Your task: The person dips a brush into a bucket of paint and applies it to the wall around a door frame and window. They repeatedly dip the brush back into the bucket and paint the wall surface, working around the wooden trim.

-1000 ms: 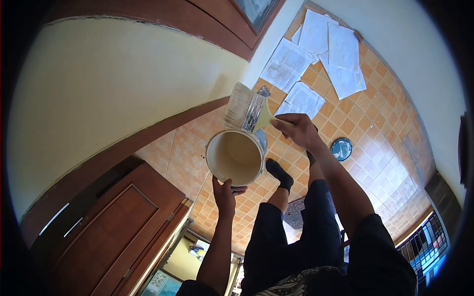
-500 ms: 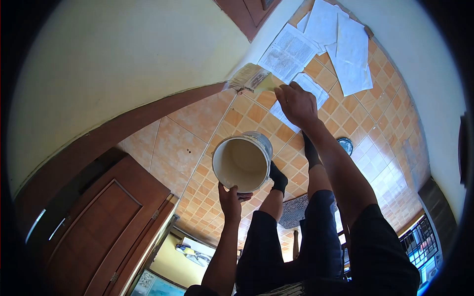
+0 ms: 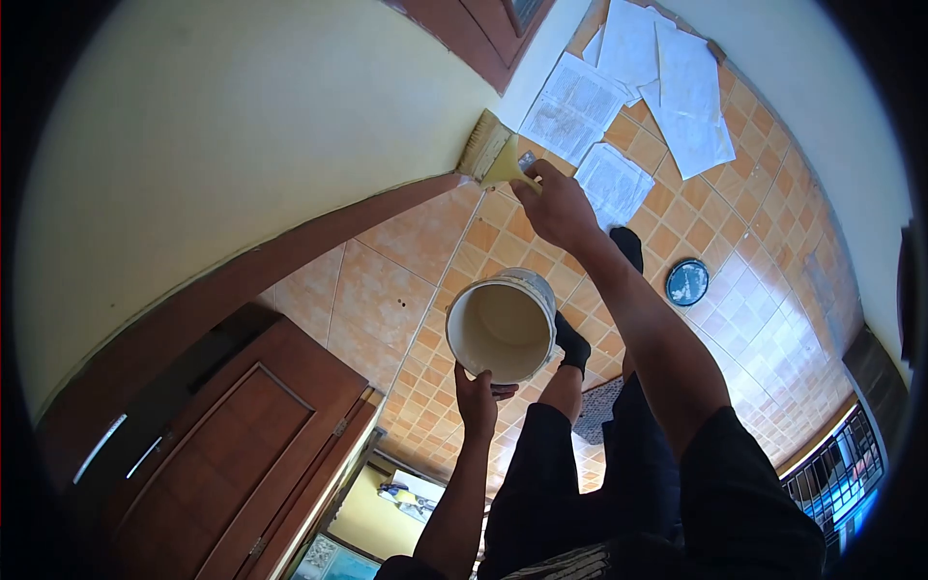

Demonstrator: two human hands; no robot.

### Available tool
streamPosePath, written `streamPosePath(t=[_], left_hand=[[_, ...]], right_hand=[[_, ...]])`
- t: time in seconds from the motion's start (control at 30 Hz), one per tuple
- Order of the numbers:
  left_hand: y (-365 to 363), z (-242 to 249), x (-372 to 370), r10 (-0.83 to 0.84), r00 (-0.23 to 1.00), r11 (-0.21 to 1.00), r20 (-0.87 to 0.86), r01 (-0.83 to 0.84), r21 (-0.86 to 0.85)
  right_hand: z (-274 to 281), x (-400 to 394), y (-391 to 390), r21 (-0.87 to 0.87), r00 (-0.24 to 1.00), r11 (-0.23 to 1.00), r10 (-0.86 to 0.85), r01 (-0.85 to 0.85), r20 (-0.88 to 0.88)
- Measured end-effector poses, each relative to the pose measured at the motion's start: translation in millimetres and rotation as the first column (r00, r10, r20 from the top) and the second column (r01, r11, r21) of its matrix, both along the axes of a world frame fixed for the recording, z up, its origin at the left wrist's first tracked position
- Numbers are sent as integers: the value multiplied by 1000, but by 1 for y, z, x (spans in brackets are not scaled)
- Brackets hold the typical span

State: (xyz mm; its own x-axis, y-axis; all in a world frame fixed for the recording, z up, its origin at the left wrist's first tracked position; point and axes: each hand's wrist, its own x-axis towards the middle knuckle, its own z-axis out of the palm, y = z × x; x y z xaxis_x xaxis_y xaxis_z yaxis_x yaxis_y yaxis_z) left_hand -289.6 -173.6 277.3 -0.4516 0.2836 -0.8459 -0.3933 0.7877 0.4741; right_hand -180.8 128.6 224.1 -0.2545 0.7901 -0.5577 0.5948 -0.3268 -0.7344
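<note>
My right hand (image 3: 559, 205) is closed around the yellow handle of a wide paintbrush (image 3: 501, 166). The brush's pale bristles lie against the cream wall (image 3: 290, 116), at its corner edge just above the brown wooden trim (image 3: 387, 205). Lower down, my left hand (image 3: 478, 401) grips a white paint bucket (image 3: 537, 285) at its lower side, thumb near the rim. The bucket is tilted with its mouth towards me, and its inside looks off-white. How the left fingers sit beneath it is partly hidden.
Printed sheets (image 3: 572, 108) and white papers (image 3: 688, 97) cover part of the tiled floor (image 3: 764, 174) by the far wall. A paint-smeared round lid (image 3: 687, 281) lies right of my arm. At lower left stands a brown wooden door (image 3: 242, 435). My feet are behind the bucket.
The brush has moved from a blurred swing to rest against the wall's corner edge. The view has shifted slightly, and the round lid shows fully beside my right arm. Both grips are unchanged.
</note>
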Motion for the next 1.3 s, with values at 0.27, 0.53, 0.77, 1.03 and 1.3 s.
streamPosePath(t=[0.27,0.53,0.77,1.03,1.3], left_hand=[[-21,59,-13,-124,992,992,3,124,-12],[-30,49,-27,-110,993,993,-38,111,40],[-28,35,-23,-87,995,996,-58,85,-37],[-36,50,-18,-103,995,995,0,103,-2],[-29,69,-16,-129,992,991,17,128,41]], right_hand=[[263,33,18,177,964,981,119,-78,-236],[172,68,26,-38,981,990,130,-137,-145],[-16,-6,14,61,989,996,61,-69,133],[177,1,29,31,997,999,18,-16,-80],[330,49,12,58,922,996,-46,74,-385]])
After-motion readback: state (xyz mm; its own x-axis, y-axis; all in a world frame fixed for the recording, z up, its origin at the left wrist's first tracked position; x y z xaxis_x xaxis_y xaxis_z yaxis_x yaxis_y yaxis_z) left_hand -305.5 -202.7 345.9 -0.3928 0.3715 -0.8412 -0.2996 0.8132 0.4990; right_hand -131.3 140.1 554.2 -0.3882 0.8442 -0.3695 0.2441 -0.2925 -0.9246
